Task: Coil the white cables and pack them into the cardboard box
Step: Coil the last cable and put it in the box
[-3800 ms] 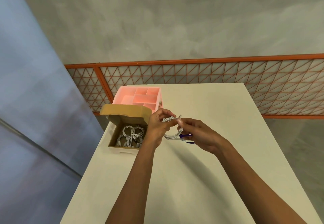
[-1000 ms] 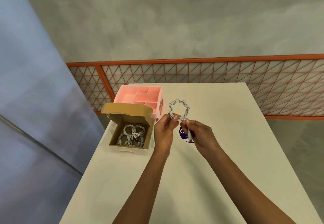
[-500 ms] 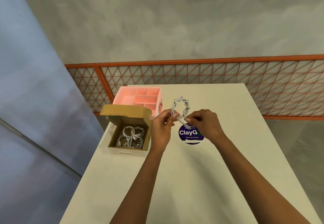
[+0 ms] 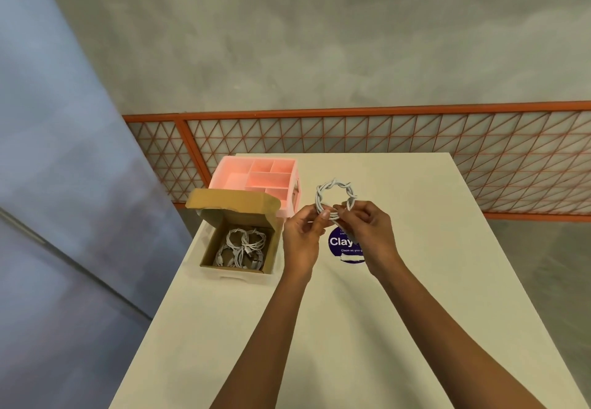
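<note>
White cable coil: held upright above the table, pinched at its lower edge by left hand and right hand. Cardboard box: open, coiled cables contained, beside pink organizer.

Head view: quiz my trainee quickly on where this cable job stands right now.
1. True or false: the cardboard box already holds coiled cables.
2. The white coil is pinched by: A, one hand; B, both hands; C, nothing.
3. What stands just behind the box?
Key: 1 true. 2 B: left hand and right hand pinch its lower edge. 3 the pink organizer.
</note>
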`<state>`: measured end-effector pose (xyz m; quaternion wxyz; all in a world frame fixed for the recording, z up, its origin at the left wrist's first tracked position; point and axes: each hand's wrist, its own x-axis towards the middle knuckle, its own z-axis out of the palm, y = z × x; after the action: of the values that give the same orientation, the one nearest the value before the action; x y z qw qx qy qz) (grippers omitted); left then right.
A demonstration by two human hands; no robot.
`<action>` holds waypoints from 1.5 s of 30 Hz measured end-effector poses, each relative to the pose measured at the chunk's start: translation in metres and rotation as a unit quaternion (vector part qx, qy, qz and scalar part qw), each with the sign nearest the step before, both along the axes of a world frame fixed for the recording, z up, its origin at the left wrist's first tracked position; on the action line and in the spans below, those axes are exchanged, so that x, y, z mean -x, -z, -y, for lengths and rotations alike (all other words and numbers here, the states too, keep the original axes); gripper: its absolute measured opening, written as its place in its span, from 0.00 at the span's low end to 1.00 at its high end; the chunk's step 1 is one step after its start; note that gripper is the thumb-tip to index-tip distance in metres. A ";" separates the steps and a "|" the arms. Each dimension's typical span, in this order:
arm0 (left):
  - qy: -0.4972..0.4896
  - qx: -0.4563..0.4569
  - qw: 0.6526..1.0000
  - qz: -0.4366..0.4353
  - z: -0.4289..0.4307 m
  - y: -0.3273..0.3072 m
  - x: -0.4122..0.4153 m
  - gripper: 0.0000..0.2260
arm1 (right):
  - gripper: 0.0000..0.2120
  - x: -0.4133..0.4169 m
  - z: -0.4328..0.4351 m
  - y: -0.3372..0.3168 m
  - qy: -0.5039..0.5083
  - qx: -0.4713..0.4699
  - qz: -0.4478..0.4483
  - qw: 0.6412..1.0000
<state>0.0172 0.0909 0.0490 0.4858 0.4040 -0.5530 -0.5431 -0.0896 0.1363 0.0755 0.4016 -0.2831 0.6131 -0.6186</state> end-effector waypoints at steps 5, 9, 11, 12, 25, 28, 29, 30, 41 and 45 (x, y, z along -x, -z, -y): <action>-0.059 -0.102 0.990 -0.077 -0.001 0.002 0.009 0.11 | 0.17 -0.002 0.004 0.000 0.010 -0.006 0.064 0.998; -0.064 -0.106 0.990 -0.061 -0.004 0.002 0.014 0.13 | 0.18 -0.002 0.005 0.004 0.015 -0.014 0.099 0.995; -0.073 -0.086 0.993 -0.023 -0.005 0.004 0.016 0.12 | 0.16 0.000 0.007 0.008 0.011 -0.031 0.102 0.994; -0.077 -0.077 0.994 -0.005 -0.006 0.005 0.017 0.12 | 0.16 0.001 0.009 0.011 0.006 -0.042 0.103 0.994; -0.116 -0.012 0.972 0.206 -0.004 -0.002 0.026 0.11 | 0.17 -0.005 0.009 0.030 0.020 -0.077 0.072 0.994; -0.113 -0.037 0.979 0.166 -0.002 -0.001 0.024 0.10 | 0.17 -0.002 0.011 0.033 0.014 -0.083 0.086 0.993; -0.099 -0.049 0.983 0.147 0.000 0.001 0.023 0.09 | 0.16 0.000 0.012 0.034 0.005 -0.085 0.091 0.992; -0.081 -0.064 0.987 0.121 0.003 0.004 0.021 0.09 | 0.15 0.004 0.013 0.034 -0.007 -0.086 0.096 0.992; -0.114 -0.071 0.985 0.109 0.005 0.013 0.016 0.04 | 0.26 0.007 0.001 0.036 -0.165 -0.265 -0.007 0.950; -0.113 -0.060 0.983 0.135 -0.001 0.016 0.016 0.04 | 0.19 0.012 0.008 0.042 -0.097 -0.210 0.048 0.972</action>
<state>0.0015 0.0915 0.0332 0.4398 0.5617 -0.5310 -0.4573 -0.1017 0.1282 0.0339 0.5391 -0.2206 0.6792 -0.4465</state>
